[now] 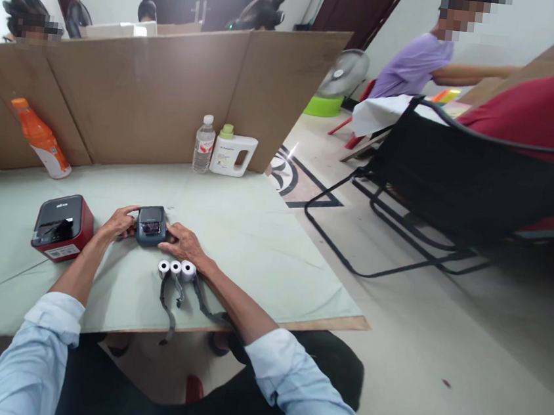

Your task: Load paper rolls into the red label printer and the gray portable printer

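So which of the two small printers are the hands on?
The dark grey printer, held between left hand and right hand; the red printer sits untouched.

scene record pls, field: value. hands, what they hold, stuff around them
left hand: grips left side of small dark label printer
right hand: on printer's right side
printer: flat on green table mat, between both hands
paper rolls: three white, in a row just in front of printer
strap: grey, trailing from rolls over table edge
red printer: left of left hand, untouched
back of table: orange bottle, water bottle, white jug by cardboard screen
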Motion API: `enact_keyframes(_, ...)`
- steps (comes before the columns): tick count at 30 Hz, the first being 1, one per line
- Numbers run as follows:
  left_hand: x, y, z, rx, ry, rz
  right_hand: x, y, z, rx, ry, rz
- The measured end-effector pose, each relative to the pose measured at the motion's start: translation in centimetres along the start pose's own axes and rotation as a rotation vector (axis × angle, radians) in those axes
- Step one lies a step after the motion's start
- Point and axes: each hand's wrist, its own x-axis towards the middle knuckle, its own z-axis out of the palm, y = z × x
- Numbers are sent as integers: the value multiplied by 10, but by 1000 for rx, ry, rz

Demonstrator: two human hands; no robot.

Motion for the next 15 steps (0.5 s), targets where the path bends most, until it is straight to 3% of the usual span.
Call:
enact_keyframes(5,-4,-2,-4,-78,-66,-20,0,1,1,2,2,-10)
enact_keyframes(15,-1,-3,2,-26,4,-16,-1,-1,1,23,10,-2)
